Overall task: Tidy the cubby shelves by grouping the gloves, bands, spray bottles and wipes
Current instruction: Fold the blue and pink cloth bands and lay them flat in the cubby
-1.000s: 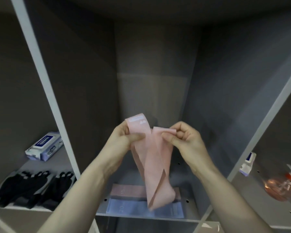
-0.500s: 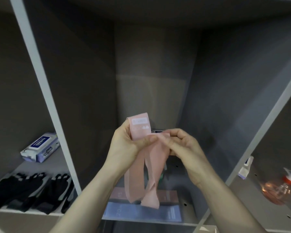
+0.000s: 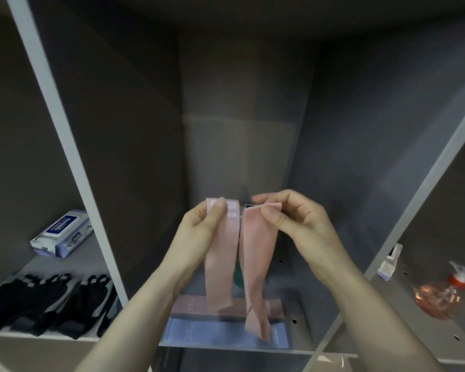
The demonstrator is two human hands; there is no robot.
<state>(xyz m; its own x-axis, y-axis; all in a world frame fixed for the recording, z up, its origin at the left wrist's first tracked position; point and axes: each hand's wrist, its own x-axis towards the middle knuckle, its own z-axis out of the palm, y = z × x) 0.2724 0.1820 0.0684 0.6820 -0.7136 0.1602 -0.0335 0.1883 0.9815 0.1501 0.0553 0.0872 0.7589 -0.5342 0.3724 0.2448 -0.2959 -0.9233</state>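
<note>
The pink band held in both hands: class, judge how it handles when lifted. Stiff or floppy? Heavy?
Probably floppy: the pink band hangs limp below the left hand and right hand. Likely light: fingertip pinches alone support it.

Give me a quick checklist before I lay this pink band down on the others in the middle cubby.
1. Left hand pinches the pink band at its top: ok.
2. Right hand pinches the other top end: ok.
3. Band hangs flat, untwisted: not ok, the lower right end curls.
4. Landing spot: ok, a pink folded band and a blue folded band lie on the middle shelf.
5. Dark green thing behind the band: cannot tell what it is.
6. Gloves and wipes pack stay in the left cubby: ok.
</note>
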